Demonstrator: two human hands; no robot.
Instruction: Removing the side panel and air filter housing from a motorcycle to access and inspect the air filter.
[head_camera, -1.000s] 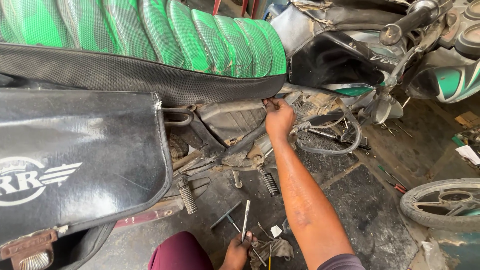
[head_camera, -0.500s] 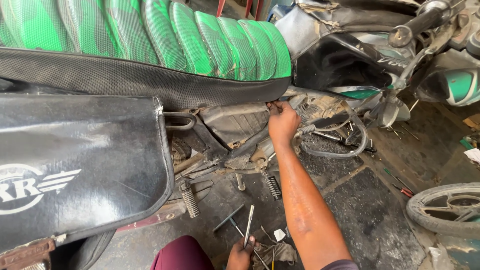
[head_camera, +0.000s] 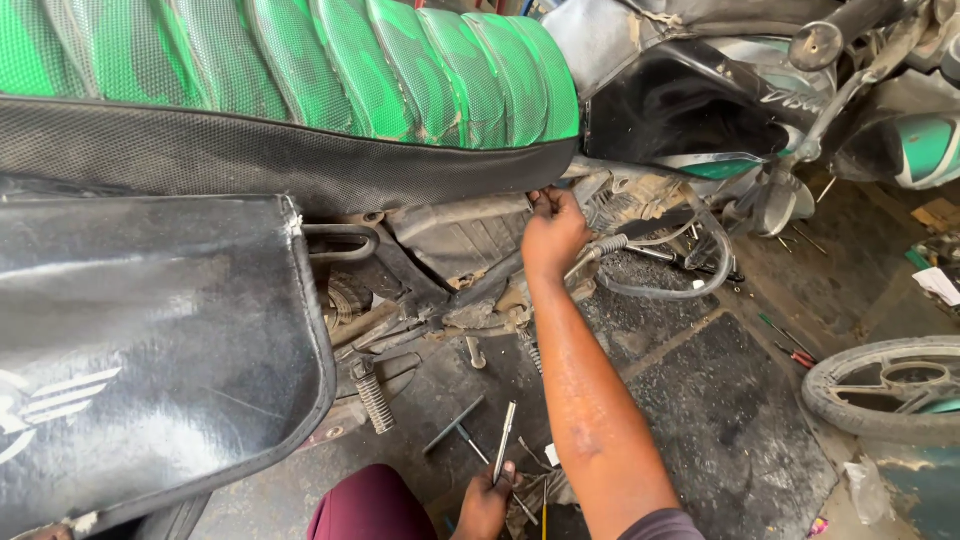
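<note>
Right hand (head_camera: 553, 233) is up under the front edge of the green-and-black seat (head_camera: 300, 90), fingers pressed together on a small dark part at the motorcycle frame (head_camera: 470, 235); what exactly it pinches is too small to tell. Left hand (head_camera: 487, 500) is down on the floor (head_camera: 720, 420), closed round the lower end of a slim metal tool (head_camera: 503, 442) that stands tilted up from the fist. A T-handle wrench (head_camera: 455, 425) lies just beside it, apart from the hand. More small tools and bits lie scattered near the left hand. Black side bag (head_camera: 150, 340) hangs at left, a spring (head_camera: 372, 395) below it. Loose wheel (head_camera: 890, 385) lies at right, well apart.

Handling judgement: the metal tool looks stiff, light and thin, likely greasy and slippery, so best held low on the shank with a full closed grip. The part under the seat looks small and rigid, a fingertip pinch job, easy to drop.
</note>
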